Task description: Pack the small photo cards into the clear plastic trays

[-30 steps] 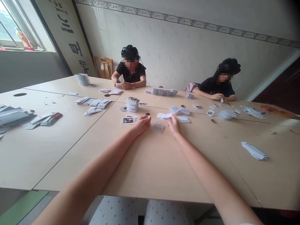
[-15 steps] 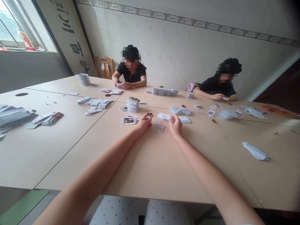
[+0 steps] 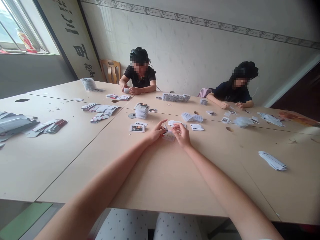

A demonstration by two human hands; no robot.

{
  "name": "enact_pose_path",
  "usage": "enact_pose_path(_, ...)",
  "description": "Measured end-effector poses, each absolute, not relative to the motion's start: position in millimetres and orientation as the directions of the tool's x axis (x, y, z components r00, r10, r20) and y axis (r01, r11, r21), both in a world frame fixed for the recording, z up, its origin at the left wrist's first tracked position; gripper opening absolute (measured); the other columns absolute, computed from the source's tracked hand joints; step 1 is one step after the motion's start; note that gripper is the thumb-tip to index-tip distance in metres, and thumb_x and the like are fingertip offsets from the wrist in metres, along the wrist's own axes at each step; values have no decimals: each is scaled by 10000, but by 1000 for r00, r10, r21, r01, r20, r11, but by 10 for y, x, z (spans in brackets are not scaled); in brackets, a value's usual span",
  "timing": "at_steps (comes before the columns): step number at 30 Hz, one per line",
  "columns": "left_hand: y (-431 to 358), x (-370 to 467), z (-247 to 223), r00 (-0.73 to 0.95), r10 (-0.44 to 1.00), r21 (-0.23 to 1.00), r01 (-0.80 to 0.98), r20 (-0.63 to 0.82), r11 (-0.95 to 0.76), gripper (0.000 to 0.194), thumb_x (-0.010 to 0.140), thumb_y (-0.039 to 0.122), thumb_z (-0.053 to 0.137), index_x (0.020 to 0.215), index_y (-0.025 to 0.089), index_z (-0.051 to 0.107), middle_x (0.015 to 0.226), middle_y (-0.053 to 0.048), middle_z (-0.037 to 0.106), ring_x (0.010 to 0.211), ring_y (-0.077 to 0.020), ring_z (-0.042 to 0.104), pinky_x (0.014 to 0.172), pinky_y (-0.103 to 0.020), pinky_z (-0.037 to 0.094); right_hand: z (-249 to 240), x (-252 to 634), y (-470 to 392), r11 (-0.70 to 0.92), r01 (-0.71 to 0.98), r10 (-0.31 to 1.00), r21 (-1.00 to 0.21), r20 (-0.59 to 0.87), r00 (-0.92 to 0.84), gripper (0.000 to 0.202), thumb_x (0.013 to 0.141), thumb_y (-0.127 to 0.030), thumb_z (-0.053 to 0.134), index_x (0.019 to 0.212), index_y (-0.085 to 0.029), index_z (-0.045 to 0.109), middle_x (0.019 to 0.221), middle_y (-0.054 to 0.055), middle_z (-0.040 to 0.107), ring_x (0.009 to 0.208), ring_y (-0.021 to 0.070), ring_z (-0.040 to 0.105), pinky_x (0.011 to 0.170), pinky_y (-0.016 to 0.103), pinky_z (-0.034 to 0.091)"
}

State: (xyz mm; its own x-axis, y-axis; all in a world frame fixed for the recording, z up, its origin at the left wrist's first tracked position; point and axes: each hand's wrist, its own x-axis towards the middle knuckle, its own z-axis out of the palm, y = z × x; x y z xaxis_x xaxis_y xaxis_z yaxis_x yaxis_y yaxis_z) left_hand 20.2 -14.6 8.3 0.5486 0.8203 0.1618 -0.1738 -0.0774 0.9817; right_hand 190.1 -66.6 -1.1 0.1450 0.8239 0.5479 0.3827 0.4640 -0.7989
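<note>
My left hand (image 3: 156, 134) is beside the small clear plastic tray (image 3: 169, 136) with tiny pale items, its index finger stretched out forward. Its other fingers close on a small dark printed card (image 3: 165, 131) over the tray's edge. Across from it, my right hand (image 3: 182, 134) has bent fingers drawn together above the tray's right side; whether they pinch something thin is too small to tell. Just beyond my fingers lie white paper slips (image 3: 173, 122). Dark printed cards (image 3: 138, 127) lie left of my left hand, and a pile of white cards (image 3: 197, 127) is to the right.
Clear cases form a stack (image 3: 141, 111) behind the printed cards. Further compartment trays (image 3: 192, 117) lie beyond my right hand. Two people (image 3: 140, 73) sit across the table, handling small pieces. Folded papers (image 3: 47, 127) cover the left; a paper bundle (image 3: 272, 161) lies right.
My right hand has moved left from the white slips to above the tray, closer to my left hand. My left index finger has stretched out, and the dark card has come down toward the tray.
</note>
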Motion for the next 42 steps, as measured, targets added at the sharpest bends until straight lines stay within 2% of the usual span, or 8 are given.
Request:
enact_pose_path(7, -159, 195, 63, 569, 785, 960, -34, 247, -277, 672, 666, 175, 726, 1296, 226, 496, 696, 30, 571, 574, -94, 489, 562, -213, 353, 4, 1834, -723, 501, 453, 833, -738, 553, -20, 273, 769, -392, 658, 994, -237, 660, 797, 25, 686, 691, 182, 626, 630, 303, 503)
enact_pose_path(12, -180, 203, 93, 535, 801, 948, 3, 267, -318, 568, 663, 220, 745, 1207, 227, 582, 693, 20, 602, 540, -91, 485, 545, -212, 352, -35, 1811, -692, 526, 523, 785, -671, 619, 4, 234, 827, -268, 523, 987, -242, 692, 962, 50, 720, 759, 201, 651, 686, 348, 531)
enact_pose_path(21, -109, 146, 86, 449, 859, 968, -64, 245, -243, 380, 703, 272, 710, 1070, 174, 691, 724, -42, 688, 623, -135, 563, 603, -245, 412, -47, 1843, -663, 459, 410, 821, -788, 552, 143, 134, 802, -313, 591, 833, -239, 698, 787, 29, 707, 703, 207, 647, 689, 351, 531)
enact_pose_path(25, -101, 143, 79, 468, 863, 981, -93, 192, -168, 363, 705, 289, 702, 1048, 172, 713, 732, -42, 682, 642, -130, 570, 616, -247, 431, -64, 1851, -628, 453, 242, 861, -858, 491, 131, 122, 782, -335, 621, 810, -230, 677, 779, 18, 692, 735, 208, 661, 726, 356, 542)
enact_pose_path(28, -111, 154, 81, 464, 869, 985, -85, 172, -150, 370, 694, 305, 719, 1036, 164, 722, 733, -51, 689, 633, -133, 571, 613, -257, 440, -79, 1859, -600, 428, 141, 883, -893, 446, 146, 110, 757, -334, 645, 767, -226, 660, 742, 5, 674, 678, 197, 652, 648, 332, 542)
enact_pose_path(34, -112, 162, 74, 416, 894, 985, -21, 164, -171, 343, 695, 306, 723, 1001, 153, 722, 760, -72, 712, 661, -152, 599, 626, -266, 465, -84, 1888, -583, 372, 116, 906, -921, 388, 168, 162, 742, -371, 662, 783, -214, 655, 734, 12, 677, 584, 172, 625, 465, 255, 442)
enact_pose_path(39, -84, 153, 56, 382, 906, 977, 26, 184, -209, 327, 709, 328, 693, 983, 150, 699, 798, -66, 718, 729, -165, 638, 675, -273, 500, -64, 1908, -591, 353, 105, 905, -930, 368, 212, 217, 722, -408, 676, 781, -203, 635, 746, 16, 679, 559, 162, 616, 443, 244, 424)
enact_pose_path(42, -93, 161, 66, 370, 896, 940, 136, 246, -314, 344, 753, 359, 635, 1019, 144, 679, 858, -79, 715, 819, -192, 653, 742, -306, 517, -66, 1915, -592, 337, 105, 901, -936, 353, 254, 206, 713, -385, 681, 791, -200, 633, 738, 23, 679, 541, 165, 614, 435, 248, 426)
